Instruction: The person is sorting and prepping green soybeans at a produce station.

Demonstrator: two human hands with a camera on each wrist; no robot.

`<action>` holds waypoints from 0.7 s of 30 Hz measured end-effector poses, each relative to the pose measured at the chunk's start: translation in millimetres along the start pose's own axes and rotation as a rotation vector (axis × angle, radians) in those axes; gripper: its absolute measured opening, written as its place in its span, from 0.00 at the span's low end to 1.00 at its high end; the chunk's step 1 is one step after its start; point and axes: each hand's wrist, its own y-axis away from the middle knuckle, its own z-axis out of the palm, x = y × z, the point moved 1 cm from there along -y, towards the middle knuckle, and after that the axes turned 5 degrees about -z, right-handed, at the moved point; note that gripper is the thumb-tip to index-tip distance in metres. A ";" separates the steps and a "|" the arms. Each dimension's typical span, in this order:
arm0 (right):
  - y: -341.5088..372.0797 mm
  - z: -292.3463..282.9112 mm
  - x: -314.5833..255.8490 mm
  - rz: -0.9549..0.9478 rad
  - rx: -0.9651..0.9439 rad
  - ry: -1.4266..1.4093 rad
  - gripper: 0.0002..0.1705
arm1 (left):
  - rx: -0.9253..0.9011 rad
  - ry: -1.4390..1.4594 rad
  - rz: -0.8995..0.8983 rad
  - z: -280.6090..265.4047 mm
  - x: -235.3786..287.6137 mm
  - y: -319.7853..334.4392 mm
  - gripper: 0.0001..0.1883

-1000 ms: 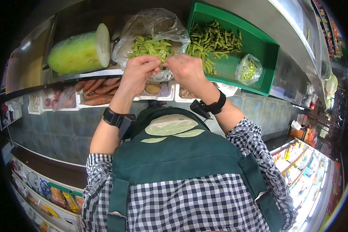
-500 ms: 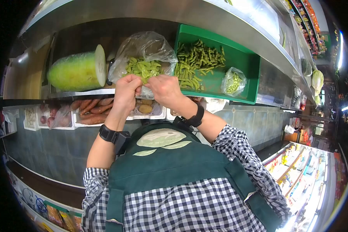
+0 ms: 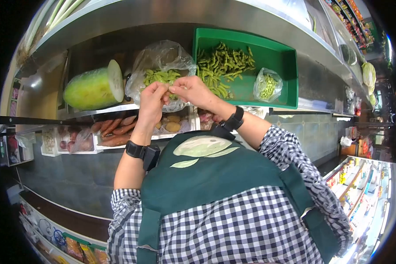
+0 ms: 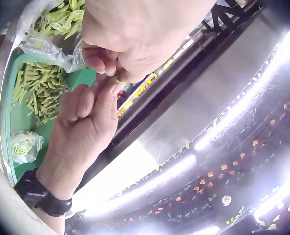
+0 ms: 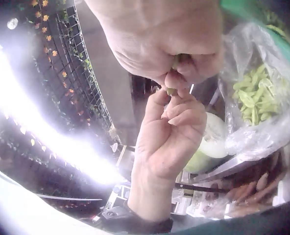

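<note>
a cut melon lies on its side; lower down, white boxes hold sweet potatoes and, farther right, potatoes, above a tiled floor.

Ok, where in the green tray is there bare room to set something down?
The green tray is bare between the loose pods and the small bag, and beyond that bag toward the far wall; pods crowd its left end.

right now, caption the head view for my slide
Bare left hand and right hand meet near a clear plastic bag of green pods beside a green rectangular tray.
</note>
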 end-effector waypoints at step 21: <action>60.6 -140.9 86.5 0.376 0.345 -0.751 0.10 | 0.535 -1.211 0.522 -10.4 -37.4 -53.1 0.16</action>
